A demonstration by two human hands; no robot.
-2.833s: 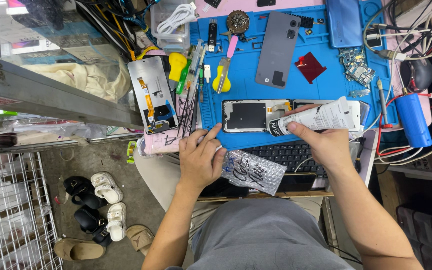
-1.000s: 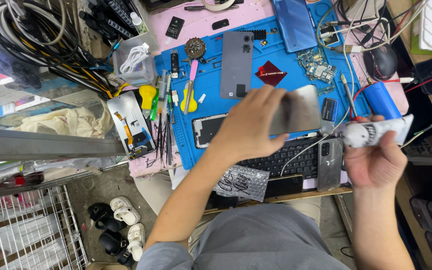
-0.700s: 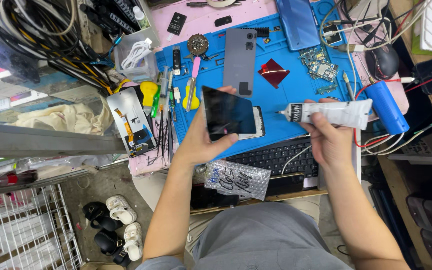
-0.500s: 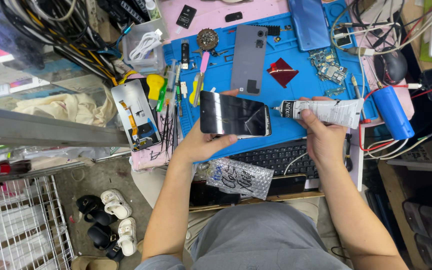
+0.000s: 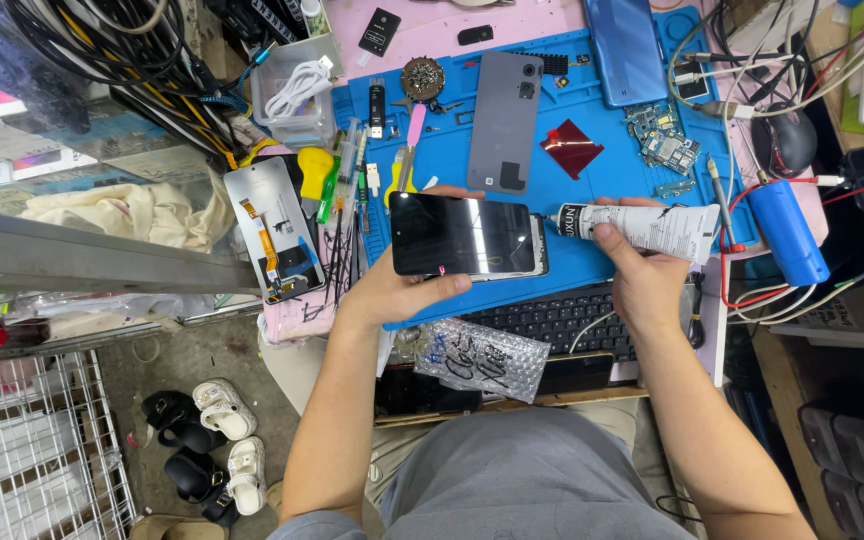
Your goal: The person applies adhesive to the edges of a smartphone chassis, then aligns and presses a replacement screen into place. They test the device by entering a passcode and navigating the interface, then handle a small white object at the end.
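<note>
Left hand (image 5: 392, 292) fingers clamped around a dark-screened phone (image 5: 464, 235), held flat just above the blue mat (image 5: 592, 200). Right hand (image 5: 640, 275) fingers closed on a white glue tube (image 5: 652, 225), nozzle at the phone's right edge.

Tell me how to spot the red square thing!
Find the blue mat on the bench. On it, right of the grey phone back, lies a small red square, tilted like a diamond. It is the mat's only shiny red piece.
</note>
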